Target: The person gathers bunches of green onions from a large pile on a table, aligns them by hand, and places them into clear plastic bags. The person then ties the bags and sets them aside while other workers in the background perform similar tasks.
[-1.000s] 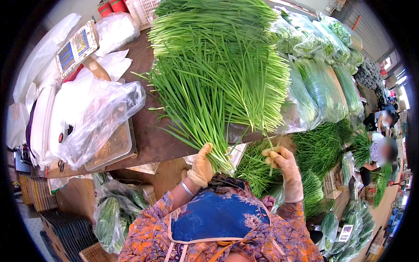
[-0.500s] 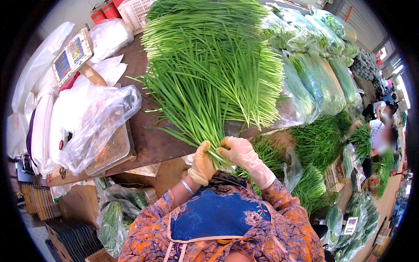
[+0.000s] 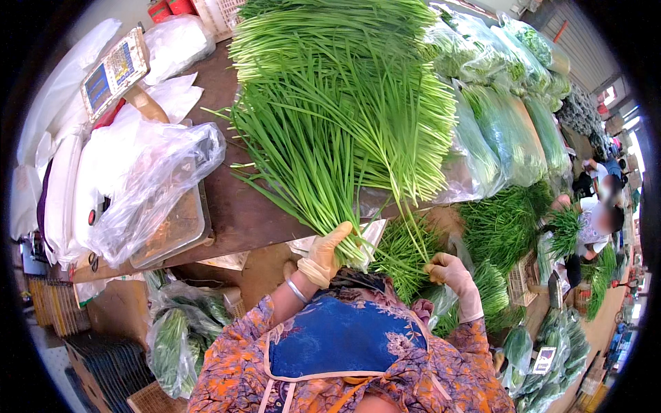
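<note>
My left hand (image 3: pixel 322 259), in a pale rubber glove, is closed round the stem end of a bunch of garlic chives (image 3: pixel 323 196) at the table's near edge. The bunch's long green leaves fan out away from me over the table. Off to the right, my gloved right hand (image 3: pixel 451 274) pinches the ends of a few thin chive stalks (image 3: pixel 411 227), which stretch back toward the bunch and pile. Behind the bunch lies a thick pile of garlic chives (image 3: pixel 385 103), its pale stem ends pointing right.
Clear plastic bags (image 3: pixel 158 179) lie over a scale platform on the left, beside its display (image 3: pixel 116 74). Bagged greens (image 3: pixel 506 134) are stacked at right. Loose chives (image 3: pixel 506 227) lie beyond the table's right side, near two people. Bagged greens (image 3: pixel 175 344) sit below left.
My right hand has left the bunch and moved right and slightly toward me, drawing out a few stalks. My left hand still grips the bunch in nearly the same place.
</note>
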A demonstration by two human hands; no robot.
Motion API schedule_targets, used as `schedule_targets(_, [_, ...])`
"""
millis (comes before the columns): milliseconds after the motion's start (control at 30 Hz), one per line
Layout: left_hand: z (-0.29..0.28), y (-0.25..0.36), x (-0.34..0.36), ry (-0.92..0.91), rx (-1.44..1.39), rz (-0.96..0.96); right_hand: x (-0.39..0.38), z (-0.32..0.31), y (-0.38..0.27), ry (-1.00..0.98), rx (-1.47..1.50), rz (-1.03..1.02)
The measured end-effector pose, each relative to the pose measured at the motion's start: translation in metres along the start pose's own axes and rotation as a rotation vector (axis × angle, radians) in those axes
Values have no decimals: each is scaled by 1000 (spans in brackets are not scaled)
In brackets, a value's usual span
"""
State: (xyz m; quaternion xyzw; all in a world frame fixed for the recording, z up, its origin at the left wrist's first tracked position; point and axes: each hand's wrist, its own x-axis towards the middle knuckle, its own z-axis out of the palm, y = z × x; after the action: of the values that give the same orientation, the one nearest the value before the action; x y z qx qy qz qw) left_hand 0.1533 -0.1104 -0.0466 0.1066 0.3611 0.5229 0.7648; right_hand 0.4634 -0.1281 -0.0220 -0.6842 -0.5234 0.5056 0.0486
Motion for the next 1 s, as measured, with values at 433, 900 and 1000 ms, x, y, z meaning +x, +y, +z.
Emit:
schedule_targets(433, [16,-8,10,64,51,11,22,74,-116,206,-374,-905])
schedule_targets(900, [22,-6,5,149,25,43,-15,54,-81,264,-210,-705])
schedule_targets(1000, [32,-11,8,165,55,62,-7,78,-112,284,-474,-689])
